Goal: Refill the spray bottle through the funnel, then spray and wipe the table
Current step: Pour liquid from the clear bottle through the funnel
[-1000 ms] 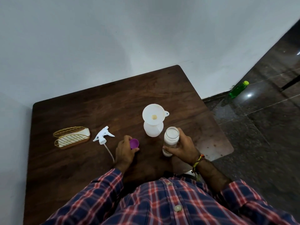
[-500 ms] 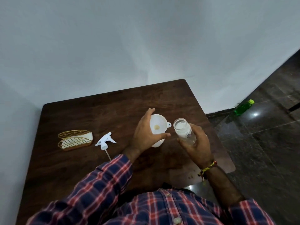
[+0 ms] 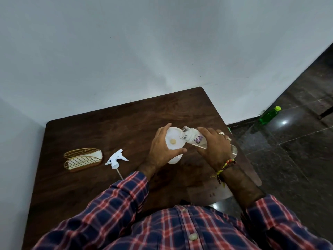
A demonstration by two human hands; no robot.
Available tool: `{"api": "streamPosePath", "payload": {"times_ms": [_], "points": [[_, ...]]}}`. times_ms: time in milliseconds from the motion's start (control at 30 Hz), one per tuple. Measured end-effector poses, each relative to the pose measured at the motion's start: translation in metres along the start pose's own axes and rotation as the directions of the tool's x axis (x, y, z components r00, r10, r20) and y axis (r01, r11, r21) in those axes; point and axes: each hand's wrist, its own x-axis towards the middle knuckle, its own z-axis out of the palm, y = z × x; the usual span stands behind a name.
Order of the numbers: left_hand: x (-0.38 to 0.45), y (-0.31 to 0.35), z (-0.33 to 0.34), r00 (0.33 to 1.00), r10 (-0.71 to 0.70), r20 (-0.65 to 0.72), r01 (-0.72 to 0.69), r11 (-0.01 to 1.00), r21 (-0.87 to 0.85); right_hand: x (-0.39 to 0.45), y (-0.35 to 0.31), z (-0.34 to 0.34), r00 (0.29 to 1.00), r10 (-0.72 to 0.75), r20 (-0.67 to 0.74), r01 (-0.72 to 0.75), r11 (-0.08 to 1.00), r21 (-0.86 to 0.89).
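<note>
A white funnel [image 3: 173, 139] sits in the neck of the white spray bottle [image 3: 174, 158] near the middle of the brown table [image 3: 100, 130]. My left hand [image 3: 159, 150] wraps around the funnel and bottle, thumb in front, fingers behind. My right hand [image 3: 214, 148] holds a clear refill bottle [image 3: 193, 138] with a purple label, tipped sideways, its open mouth over the funnel's rim. The white trigger spray head [image 3: 116, 158] with its dip tube lies on the table to the left.
A gold wire holder with a white cloth or sponge [image 3: 83, 159] lies at the table's left. A green bottle [image 3: 269, 115] stands on the dark floor by the wall to the right. The table's right edge is close to my right hand.
My right hand lifted the clear bottle and tipped it toward the funnel. My left hand left the purple cap and took hold of the funnel and spray bottle.
</note>
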Motion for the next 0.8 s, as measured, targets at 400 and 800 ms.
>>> {"api": "streamPosePath", "payload": {"times_ms": [400,800], "points": [[0.005,-0.001,0.008,0.999,-0.02,0.027,0.02,1.0,0.001,0.011,-0.002,-0.011,0.997,-0.025,0.073,0.035,0.989,-0.141],[0.006,-0.002,0.009,0.999,-0.017,0.034,0.016,1.0,0.013,0.019,-0.004,-0.014,0.995,-0.063,0.078,0.076,0.979,-0.187]]}}
